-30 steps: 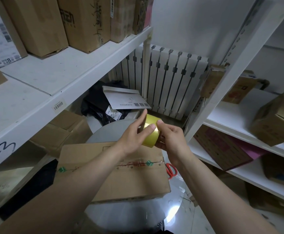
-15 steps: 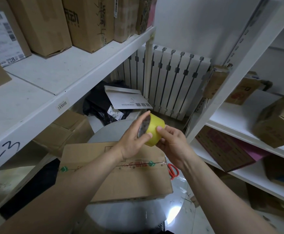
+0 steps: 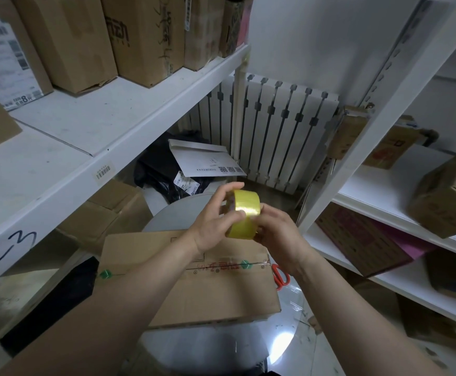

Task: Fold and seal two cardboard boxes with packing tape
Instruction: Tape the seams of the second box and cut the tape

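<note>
Hands: my left hand (image 3: 213, 226) and right hand (image 3: 278, 234) are together at frame centre, both clamped on the tape roll (image 3: 245, 210).
Left grip: fingers curl over the roll's open side, thumb on the yellow band.
Right grip: fingers wrap the lower right of the band; I cannot tell whether a loose end is pinched.
Roll: held in the air, its hole facing frame left and the band facing up and right.
Box: the cardboard box (image 3: 210, 291) lies flat on the round table (image 3: 167, 217), just below the hands in lower centre frame.
Box axis: long side runs left to right across the frame, with a seam along it.
Nearer hand: the left forearm crosses the box's middle; the right hand hangs over its right end.
Likely step: finding the tape's free end before laying a strip.
Next move: down and toward me, along that seam.
Nearby: red scissors (image 3: 280, 276) at the box's right edge, under my right wrist.
</note>
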Demonstrator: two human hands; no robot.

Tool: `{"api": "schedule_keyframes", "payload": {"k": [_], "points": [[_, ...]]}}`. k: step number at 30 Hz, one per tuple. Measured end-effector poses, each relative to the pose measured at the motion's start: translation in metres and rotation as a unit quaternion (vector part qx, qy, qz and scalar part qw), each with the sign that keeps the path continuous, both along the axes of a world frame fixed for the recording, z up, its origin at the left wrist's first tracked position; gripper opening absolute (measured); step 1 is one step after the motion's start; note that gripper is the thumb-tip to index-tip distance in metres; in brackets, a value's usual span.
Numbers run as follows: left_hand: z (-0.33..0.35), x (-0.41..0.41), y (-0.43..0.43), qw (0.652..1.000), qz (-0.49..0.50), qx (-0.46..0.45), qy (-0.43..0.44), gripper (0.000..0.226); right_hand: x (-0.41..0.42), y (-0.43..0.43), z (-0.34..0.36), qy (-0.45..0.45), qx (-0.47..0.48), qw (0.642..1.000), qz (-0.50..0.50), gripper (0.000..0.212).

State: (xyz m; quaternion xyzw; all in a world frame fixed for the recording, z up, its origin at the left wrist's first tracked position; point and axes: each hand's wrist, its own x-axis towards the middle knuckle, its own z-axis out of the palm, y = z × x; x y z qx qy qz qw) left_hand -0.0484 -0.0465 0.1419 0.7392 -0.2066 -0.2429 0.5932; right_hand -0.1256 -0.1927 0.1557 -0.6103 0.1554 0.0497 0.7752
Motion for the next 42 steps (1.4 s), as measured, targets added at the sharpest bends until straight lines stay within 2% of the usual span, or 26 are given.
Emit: {"api": "schedule_keyframes", "payload": {"k": [3,7,10,15,17,21,24,26,28,31,33,35,38,42], "points": [[-0.002,-0.007,-0.001,0.998,-0.033,0.015,-0.043,0.075,0.013,-0.001,0.011,0.114,0.080,0.986,-0.093,0.035],[-0.003,-0.014,-0.006,0.992,-0.059,0.053,-0.100,0.088,0.024,0.002,0.021,0.211,0.142,0.958,-0.130,0.042],[-0.002,-0.014,-0.006,0.988,-0.057,0.059,-0.128,0.087,0.023,0.004,0.024,0.192,0.134,0.963,-0.135,0.032],[-0.010,-0.008,-0.001,0.997,-0.022,0.031,-0.072,0.086,0.014,0.000,0.012,0.090,0.236,0.966,-0.055,0.025],[-0.012,-0.006,-0.001,0.999,-0.010,0.012,-0.050,0.084,0.012,-0.004,0.006,0.041,0.243,0.969,-0.002,0.030],[-0.012,-0.004,0.000,0.999,-0.009,0.005,-0.032,0.081,0.010,-0.011,-0.004,-0.028,0.206,0.975,0.083,0.061],[-0.009,-0.004,-0.001,0.996,-0.030,0.035,-0.071,0.077,0.007,-0.015,-0.004,-0.042,0.123,0.987,0.092,0.049],[-0.010,0.002,0.003,0.976,-0.050,0.113,-0.178,0.076,0.004,-0.017,-0.004,-0.039,0.020,0.995,0.084,0.037],[-0.013,0.008,0.009,0.930,-0.081,0.174,-0.313,0.077,0.001,-0.016,-0.005,-0.030,-0.048,0.996,0.070,0.033],[-0.017,0.008,0.012,0.861,-0.074,0.184,-0.468,0.073,0.001,-0.011,-0.004,-0.037,-0.072,0.996,0.041,0.031],[-0.022,0.005,0.012,0.836,-0.049,0.179,-0.516,0.070,0.001,-0.009,-0.003,-0.038,-0.076,0.996,0.033,0.032],[-0.025,0.005,0.011,0.840,-0.041,0.178,-0.511,0.070,0.000,-0.009,-0.005,-0.034,-0.086,0.995,0.040,0.034],[-0.019,0.007,0.008,0.887,-0.065,0.203,-0.409,0.080,-0.004,-0.011,-0.006,-0.032,-0.122,0.990,0.062,0.032],[-0.008,0.023,0.004,0.908,-0.131,0.263,-0.300,0.104,-0.005,-0.009,-0.007,-0.047,-0.193,0.974,0.109,0.024]]}}
